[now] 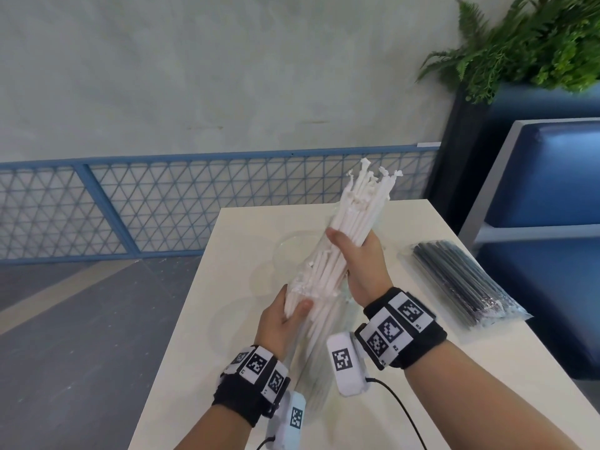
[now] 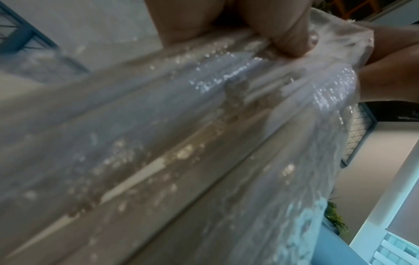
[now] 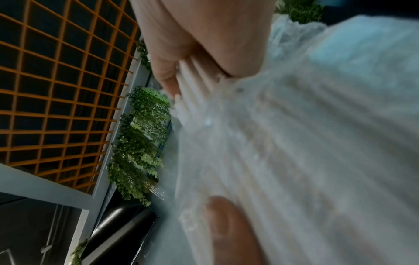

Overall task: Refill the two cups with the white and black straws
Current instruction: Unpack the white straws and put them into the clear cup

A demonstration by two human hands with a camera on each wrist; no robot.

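Observation:
A thick bundle of white straws [image 1: 354, 219] rises out of a clear plastic bag [image 1: 311, 368] above the white table [image 1: 422, 368]. My right hand [image 1: 357, 254] grips the bare upper half of the bundle, thumb across its front. My left hand [image 1: 289, 315] grips the bag and the straws lower down. The right wrist view shows white straws [image 3: 195, 84] under my right hand [image 3: 192, 35] and the crinkled bag [image 3: 294, 143]. The left wrist view is filled by the blurred bag [image 2: 204, 143] below my left hand [image 2: 226, 21]. A sealed pack of black straws [image 1: 461, 284] lies on the table's right side.
Two faint clear cups stand on the table behind the bundle, one [image 1: 289, 251] farther back and one [image 1: 227, 319] nearer on the left. A blue padded seat [image 1: 545, 177] stands to the right, with a fern planter [image 1: 535, 43] behind it. A blue mesh fence [image 1: 162, 206] lines the wall.

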